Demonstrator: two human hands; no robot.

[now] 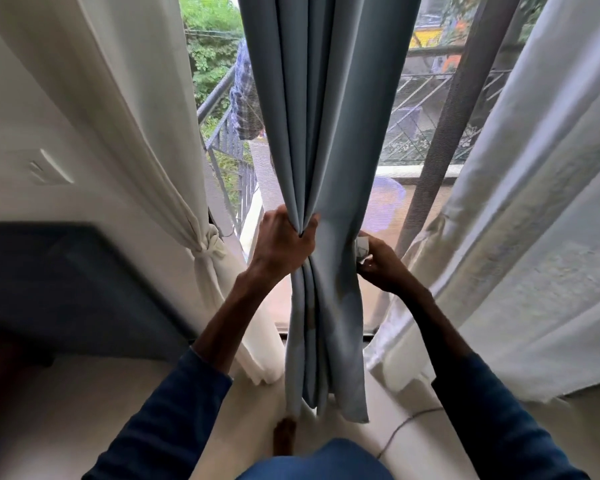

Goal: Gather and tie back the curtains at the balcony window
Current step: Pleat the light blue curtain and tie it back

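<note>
From the head view, a long pale blue-grey fabric curtain [312, 133] hangs in the middle of the balcony window, its hem reaching the light floor [84, 410]. The left hand [284, 240] has its fingers and thumb curled tight round a bunch of the folds on the curtain's left side. The right hand [378, 265] pinches a small white piece [361, 249] against the curtain's right edge; what that piece is cannot be told. To the left, a cream curtain [136, 116] is already cinched with a knotted white tie [210, 244], close beside the left forearm. To the right, a loose white sheer curtain [534, 237] billows near the right arm, with a dark vertical window post [440, 150] between it and the blue-grey curtain. Behind the glass stand a black metal balcony railing [229, 140], with a checked cloth [243, 95] draped over it, and a blurred bluish tub [385, 202]. A dark panel [66, 278] lies along the left wall under a white switch plate [51, 166]. A thin grey cable [406, 427] trails on the floor near a bare foot [284, 441].
</note>
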